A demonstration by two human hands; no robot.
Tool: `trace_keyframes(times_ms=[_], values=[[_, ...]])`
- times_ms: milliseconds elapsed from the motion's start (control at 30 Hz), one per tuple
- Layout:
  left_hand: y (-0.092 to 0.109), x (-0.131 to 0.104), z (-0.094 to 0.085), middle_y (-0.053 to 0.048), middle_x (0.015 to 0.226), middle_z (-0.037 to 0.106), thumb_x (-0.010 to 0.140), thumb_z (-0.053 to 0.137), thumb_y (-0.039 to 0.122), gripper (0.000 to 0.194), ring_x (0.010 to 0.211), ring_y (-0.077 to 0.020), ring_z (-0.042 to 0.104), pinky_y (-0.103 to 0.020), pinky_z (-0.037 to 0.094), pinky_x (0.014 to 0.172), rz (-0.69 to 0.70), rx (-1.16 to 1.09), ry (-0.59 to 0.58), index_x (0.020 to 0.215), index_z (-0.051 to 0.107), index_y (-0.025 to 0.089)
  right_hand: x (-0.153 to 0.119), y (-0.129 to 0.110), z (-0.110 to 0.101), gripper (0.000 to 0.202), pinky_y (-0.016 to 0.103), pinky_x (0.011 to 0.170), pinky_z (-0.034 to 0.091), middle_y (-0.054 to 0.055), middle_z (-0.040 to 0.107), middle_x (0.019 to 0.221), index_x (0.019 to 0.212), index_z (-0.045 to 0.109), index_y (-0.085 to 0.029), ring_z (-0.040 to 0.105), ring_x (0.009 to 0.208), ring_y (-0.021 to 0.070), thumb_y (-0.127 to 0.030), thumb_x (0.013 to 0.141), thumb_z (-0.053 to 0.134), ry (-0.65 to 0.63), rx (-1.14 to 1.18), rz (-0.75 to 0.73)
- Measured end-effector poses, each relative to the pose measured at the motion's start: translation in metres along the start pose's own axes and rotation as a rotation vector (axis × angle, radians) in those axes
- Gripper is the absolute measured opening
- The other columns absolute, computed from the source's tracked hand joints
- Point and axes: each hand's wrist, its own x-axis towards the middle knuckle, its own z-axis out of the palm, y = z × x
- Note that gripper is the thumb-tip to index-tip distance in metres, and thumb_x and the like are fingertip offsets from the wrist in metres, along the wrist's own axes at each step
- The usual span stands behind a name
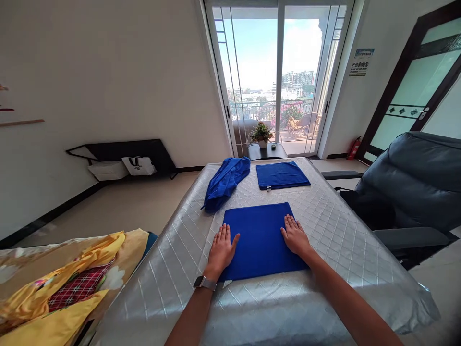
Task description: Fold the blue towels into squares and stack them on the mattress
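Observation:
A flat blue rectangle of fabric, like a cushion cover (261, 245), lies smooth on the silver quilted table cover (173, 259). My left hand (221, 250) rests flat on its left edge, fingers stretched out and the thumb apart. On its right edge lies my right hand (295, 234), palm down with the fingers extended. Just beyond, a crumpled blue cloth (226, 182) is heaped at the left. To its right sits another blue fabric piece (283, 175), laid flat with a small white tag at its near edge.
A dark armchair (425, 178) stands close at the right. At the lower left are yellow and patterned fabrics (79, 283). Beyond the far edge, a small table carries a potted plant (262, 134) before the sliding glass door. A white bag (139, 166) is by the left wall.

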Motion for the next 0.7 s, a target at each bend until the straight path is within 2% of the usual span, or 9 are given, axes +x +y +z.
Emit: trace_keyframes(times_ms=[100, 233, 333, 467, 600, 700], values=[[-0.005, -0.004, 0.003, -0.019, 0.165, 0.03, 0.1, 0.012, 0.069, 0.089, 0.154, -0.0288, 0.03, -0.049, 0.028, 0.126, 0.001, -0.031, 0.024, 0.158, 0.032, 0.004, 0.001, 0.002, 0.002, 0.07, 0.041, 0.128, 0.008, 0.009, 0.012, 0.17, 0.164, 0.018, -0.007, 0.01, 0.158, 0.0204, -0.046, 0.106, 0.016, -0.027, -0.015, 0.005], [-0.001, -0.005, 0.003, -0.018, 0.165, 0.031, 0.1, 0.014, 0.069, 0.088, 0.154, -0.0289, 0.03, -0.048, 0.028, 0.125, -0.003, -0.056, 0.047, 0.158, 0.033, 0.005, 0.011, 0.005, -0.006, 0.071, 0.044, 0.127, 0.01, 0.01, 0.014, 0.17, 0.164, 0.02, -0.008, 0.01, 0.158, 0.0222, -0.048, 0.106, 0.014, -0.065, -0.041, 0.002], [0.002, -0.006, 0.0, -0.019, 0.165, 0.031, 0.1, 0.014, 0.068, 0.088, 0.154, -0.0287, 0.03, -0.046, 0.028, 0.125, -0.001, -0.047, 0.038, 0.157, 0.034, 0.004, 0.033, 0.004, -0.018, 0.071, 0.043, 0.127, 0.011, 0.011, 0.015, 0.17, 0.163, 0.02, -0.006, 0.011, 0.158, 0.0222, -0.047, 0.106, 0.013, -0.066, -0.045, 0.011], [0.002, -0.006, -0.006, -0.019, 0.166, 0.029, 0.101, 0.012, 0.067, 0.089, 0.154, -0.0285, 0.028, -0.044, 0.025, 0.126, -0.017, 0.002, -0.004, 0.158, 0.031, 0.002, 0.067, 0.0, -0.026, 0.07, 0.04, 0.127, 0.008, 0.011, 0.013, 0.17, 0.163, 0.019, -0.005, 0.01, 0.158, 0.0214, -0.045, 0.106, 0.015, -0.003, -0.038, 0.021], [-0.004, 0.002, -0.015, -0.02, 0.166, 0.027, 0.1, 0.016, 0.07, 0.092, 0.153, -0.03, 0.03, -0.045, 0.025, 0.126, -0.033, 0.062, -0.109, 0.158, 0.03, 0.001, 0.082, 0.003, -0.017, 0.069, 0.038, 0.127, 0.008, 0.011, 0.016, 0.17, 0.163, 0.021, -0.004, 0.011, 0.158, 0.0215, -0.044, 0.106, 0.018, 0.022, -0.017, 0.024], [0.009, 0.02, -0.022, -0.023, 0.164, 0.029, 0.098, 0.018, 0.072, 0.094, 0.152, -0.033, 0.033, -0.048, 0.026, 0.126, -0.064, 0.09, -0.115, 0.156, 0.034, -0.001, 0.084, 0.007, -0.007, 0.069, 0.038, 0.127, 0.008, 0.011, 0.018, 0.169, 0.162, 0.023, -0.004, 0.014, 0.158, 0.0218, -0.044, 0.106, 0.018, 0.037, 0.016, 0.017]])
